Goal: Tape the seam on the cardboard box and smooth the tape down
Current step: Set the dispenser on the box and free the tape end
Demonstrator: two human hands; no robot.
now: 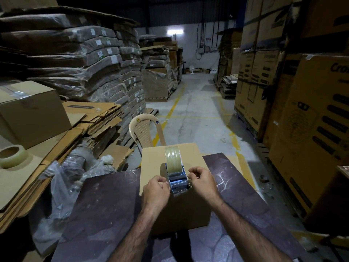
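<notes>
- Lower centre of frame: cardboard box [156, 167] is set on a dark table [105, 210], flaps closed, contents hidden.
- Tape dispenser [176, 174] is stood on the box top near its front edge, likely so the strip starts over the edge.
- Left hand [155, 191] and right hand [203, 181] are curled tight against the dispenser's sides; an actual grip on tape cannot be told.
- Spare tape roll [12, 156] is left on flat cardboard, left edge.

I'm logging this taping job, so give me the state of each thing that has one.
cardboard box: closed, on the table
tape dispenser: upright on the box, roll loaded
left hand: curled at the dispenser's side
right hand: curled at the other side
spare tape roll: lying flat
</notes>
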